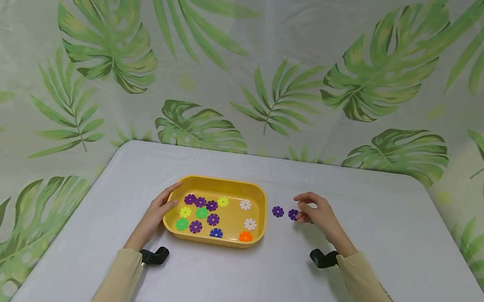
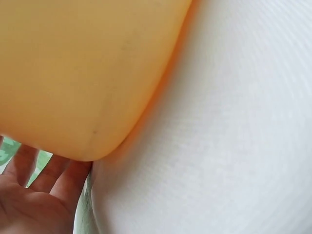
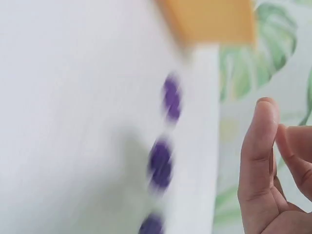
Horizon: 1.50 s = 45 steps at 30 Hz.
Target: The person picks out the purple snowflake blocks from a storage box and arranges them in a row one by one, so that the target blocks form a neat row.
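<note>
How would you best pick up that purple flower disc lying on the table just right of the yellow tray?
The purple disc lies flat on the white table, apart from the yellow tray. Probably come from above and pinch two opposite petals at the rim with thumb and forefinger; the notches between petals give the fingertips purchase. The right hand is nearest.

Head cam looks down on whole table (image 1: 342,289); wrist cams v. close, both share yellow tray (image 1: 221,184)

Yellow tray (image 1: 262,207), purple discs (image 1: 278,212), green leaf-print backdrop (image 1: 383,72), white table (image 1: 393,226).
</note>
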Available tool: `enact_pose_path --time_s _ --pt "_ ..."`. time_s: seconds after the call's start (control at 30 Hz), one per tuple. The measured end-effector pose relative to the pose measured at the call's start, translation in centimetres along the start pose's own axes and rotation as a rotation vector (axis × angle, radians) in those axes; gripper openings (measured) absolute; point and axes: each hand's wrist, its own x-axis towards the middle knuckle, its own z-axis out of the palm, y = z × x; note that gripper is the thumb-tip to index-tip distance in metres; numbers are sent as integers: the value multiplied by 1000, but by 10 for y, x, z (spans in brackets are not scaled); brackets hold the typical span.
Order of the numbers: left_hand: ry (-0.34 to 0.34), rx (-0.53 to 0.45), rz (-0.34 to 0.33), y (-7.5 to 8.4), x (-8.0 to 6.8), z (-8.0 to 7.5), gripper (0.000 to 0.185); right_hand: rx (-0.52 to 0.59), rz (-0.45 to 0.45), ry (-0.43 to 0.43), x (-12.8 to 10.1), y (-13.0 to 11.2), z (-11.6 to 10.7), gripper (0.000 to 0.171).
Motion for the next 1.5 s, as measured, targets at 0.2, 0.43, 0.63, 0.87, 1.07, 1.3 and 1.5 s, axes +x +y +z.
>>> enact_pose_path --time_s 0.2,0.43,0.63,0.87,1.07,1.3,1.5 --pt "-18 -14 -14 17 -6 2 48 105 -32 -159 4 -42 53 28" --pt "-18 4 -30 30 -11 4 49 105 -95 -387 10 -64 120 25" --pt "-22 -1 -27 31 -10 4 49 66 -59 -515 19 -68 165 25" --pt "-25 4 -21 31 -11 4 49 -54 -49 -553 28 -65 197 28" --pt "-20 -3 -27 31 -11 4 49 -189 -54 -527 31 -67 208 30" --pt "-20 -12 -24 29 -10 4 49 -258 -137 -505 35 -67 213 25" --pt "-15 -12 -29 30 -11 5 49 -261 -98 -453 35 -65 217 10"
